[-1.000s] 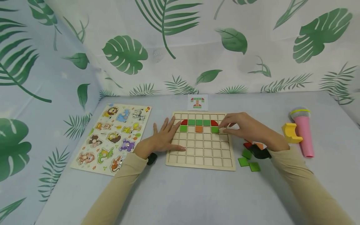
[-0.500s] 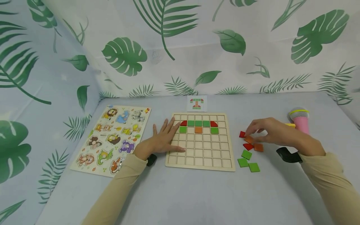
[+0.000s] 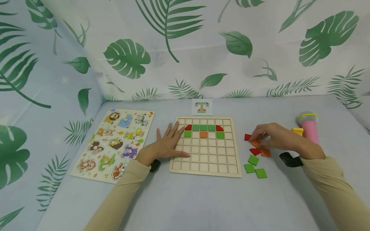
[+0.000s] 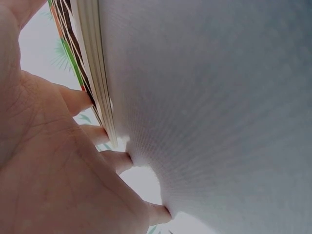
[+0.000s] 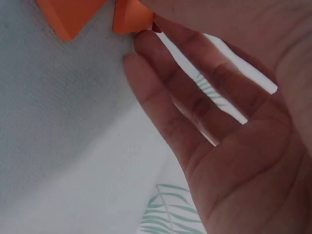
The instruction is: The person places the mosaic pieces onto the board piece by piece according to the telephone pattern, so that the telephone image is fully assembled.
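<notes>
A wooden grid board (image 3: pixel 208 157) lies in the middle of the table in the head view. Red, green and orange tiles fill some squares in its upper rows. My left hand (image 3: pixel 164 146) rests on the board's left side with fingers spread. To the right of the board, my right hand (image 3: pixel 274 137) pinches an orange tile (image 3: pixel 255 143) between thumb and fingertips. That orange tile (image 5: pixel 132 17) shows at the fingertips in the right wrist view. Around it lie another orange tile (image 3: pixel 266 152), a red square (image 3: pixel 247 137), a red rounded piece (image 3: pixel 255 151) and several green tiles (image 3: pixel 253 160).
Behind the board stands a small pattern card (image 3: pixel 202 106). An animal puzzle board (image 3: pixel 98 166) lies to the left, partly under the left forearm. At the right are a pink toy microphone (image 3: pixel 310 128) and a yellow block (image 3: pixel 297 131), partly hidden by the right hand.
My right hand has moved from the board's upper right out to the loose tiles and taken hold of an orange one. My left hand has stayed in place.
</notes>
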`<state>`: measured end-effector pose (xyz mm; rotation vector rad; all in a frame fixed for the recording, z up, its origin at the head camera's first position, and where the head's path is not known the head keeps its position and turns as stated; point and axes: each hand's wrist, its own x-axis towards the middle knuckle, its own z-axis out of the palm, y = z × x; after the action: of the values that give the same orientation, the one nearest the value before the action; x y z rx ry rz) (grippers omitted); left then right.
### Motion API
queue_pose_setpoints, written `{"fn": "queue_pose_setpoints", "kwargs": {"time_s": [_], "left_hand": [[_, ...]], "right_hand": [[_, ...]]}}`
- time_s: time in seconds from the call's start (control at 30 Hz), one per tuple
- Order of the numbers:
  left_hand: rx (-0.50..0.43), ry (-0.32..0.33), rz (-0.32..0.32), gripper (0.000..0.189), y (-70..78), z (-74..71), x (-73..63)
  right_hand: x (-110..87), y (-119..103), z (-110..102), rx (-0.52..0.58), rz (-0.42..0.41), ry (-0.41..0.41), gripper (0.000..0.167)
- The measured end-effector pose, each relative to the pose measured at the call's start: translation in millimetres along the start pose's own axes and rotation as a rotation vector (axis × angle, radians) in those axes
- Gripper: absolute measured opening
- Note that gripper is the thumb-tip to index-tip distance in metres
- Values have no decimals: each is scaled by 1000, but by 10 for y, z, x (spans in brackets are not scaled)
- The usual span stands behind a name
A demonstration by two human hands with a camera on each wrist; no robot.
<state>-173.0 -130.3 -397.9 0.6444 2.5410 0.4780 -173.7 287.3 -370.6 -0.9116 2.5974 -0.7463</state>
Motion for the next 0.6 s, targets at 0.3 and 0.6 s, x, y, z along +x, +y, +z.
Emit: {"fn": "queue_pose_setpoints", "kwargs": {"time_s": [0.3, 0.6], "left_hand": [[-5, 13, -2, 112, -30, 10, -28], [-6, 2, 12, 112, -33, 3, -15]], "right_hand": [[28, 2, -14, 61, 139, 27, 22], [-17, 53, -11, 42, 174, 40, 22]]}}
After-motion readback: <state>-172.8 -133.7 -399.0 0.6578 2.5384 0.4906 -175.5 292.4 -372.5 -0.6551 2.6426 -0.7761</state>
